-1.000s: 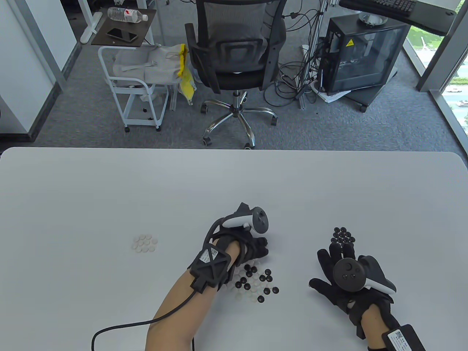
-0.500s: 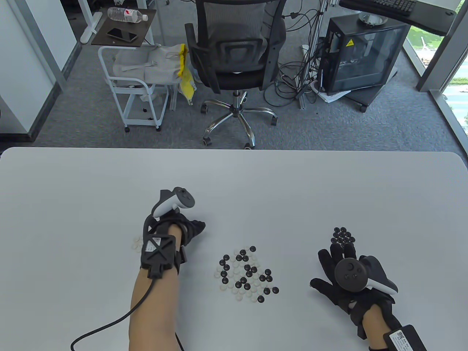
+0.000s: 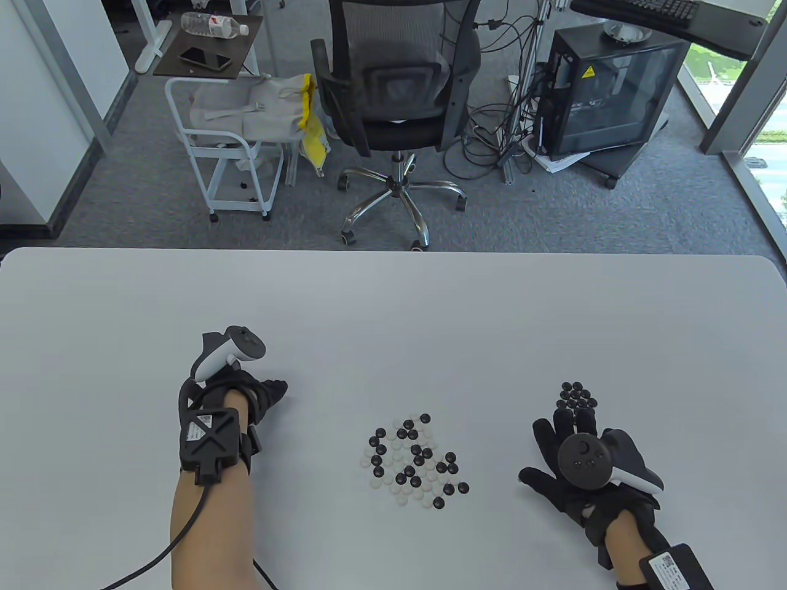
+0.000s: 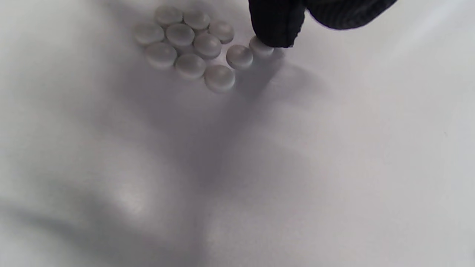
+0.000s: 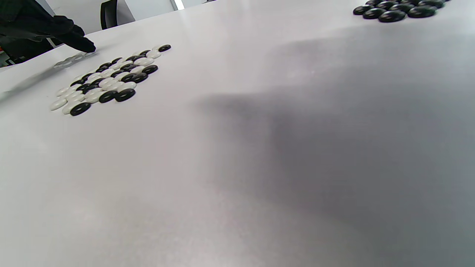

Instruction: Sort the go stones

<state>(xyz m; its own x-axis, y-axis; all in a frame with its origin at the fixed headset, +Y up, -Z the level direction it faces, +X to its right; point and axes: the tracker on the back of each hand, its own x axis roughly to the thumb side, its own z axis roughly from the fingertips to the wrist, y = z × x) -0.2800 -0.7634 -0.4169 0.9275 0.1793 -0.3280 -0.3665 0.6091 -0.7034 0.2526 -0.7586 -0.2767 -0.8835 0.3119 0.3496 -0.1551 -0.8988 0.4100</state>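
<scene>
Our left hand (image 3: 246,396) is at the white pile (image 4: 193,44) on the left of the table (image 3: 393,307). In the left wrist view a gloved fingertip (image 4: 276,27) sits on one white stone (image 4: 261,48) at the right edge of that pile. Whether the fingers pinch it or only press it down we cannot tell; the table view hides the stone under the hand.

Our right hand (image 3: 569,467) lies flat, fingers spread and holding nothing, just near of the black pile (image 3: 576,396) on the right.

Between the hands sits the mixed heap (image 3: 415,458), black and white stones packed close, well apart from both sorted piles.

We judge this to be the placing step: a white stone is being set with its kind. Much of the heap is unsorted. Next we need to let the stone go without scattering its neighbours, then go back to the heap for another.
</scene>
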